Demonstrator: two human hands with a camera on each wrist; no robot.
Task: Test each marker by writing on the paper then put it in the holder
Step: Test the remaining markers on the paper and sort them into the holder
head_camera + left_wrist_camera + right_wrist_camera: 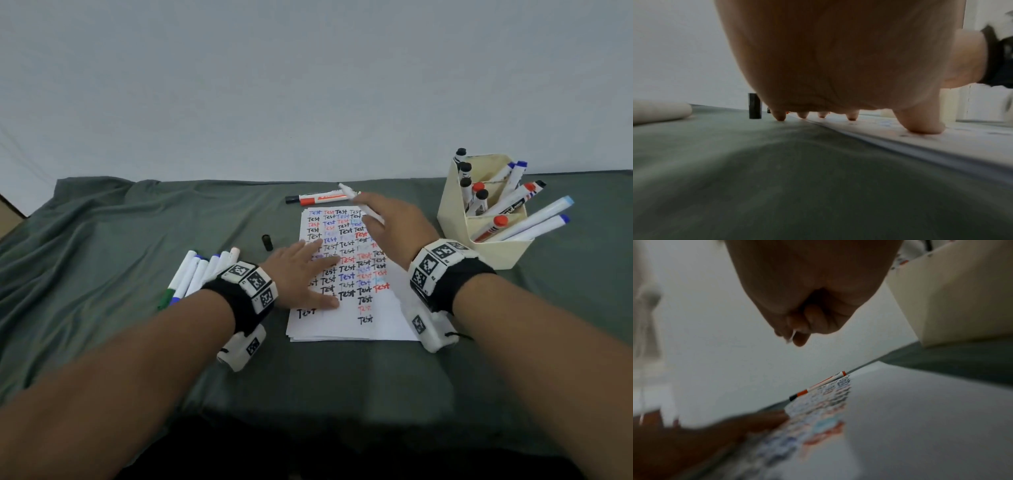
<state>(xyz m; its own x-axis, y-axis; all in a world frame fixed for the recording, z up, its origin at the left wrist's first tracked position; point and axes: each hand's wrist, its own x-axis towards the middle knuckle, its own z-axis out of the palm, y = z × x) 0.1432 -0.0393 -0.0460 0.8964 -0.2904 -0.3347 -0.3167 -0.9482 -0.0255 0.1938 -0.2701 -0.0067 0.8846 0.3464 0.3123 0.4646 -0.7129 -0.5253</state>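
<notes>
From the head view, the left hand [301, 274] lies flat with fingers spread on the paper [346, 274], pressing its left part; its grip is released. The right hand [394, 226] hovers above the paper's far end, fingers curled round a white marker [359, 204] whose tail points away to the left. The paper is covered in rows of "Test" in black, blue and red. A red-and-white marker [318, 198] lies on the green-draped bench [102, 240] just beyond the paper, and a black cap [267, 242] stands left of it. A row of white markers [195, 274] lies near the left wrist. The cream holder [459, 209], right of the paper, carries many markers.

The left wrist view shows the fingertips [780, 116] planted at the paper's edge, the black cap upright just beyond.

The right wrist view, blurred, shows the right hand clenched above the paper, the red-and-white marker at the paper's far edge.
</notes>
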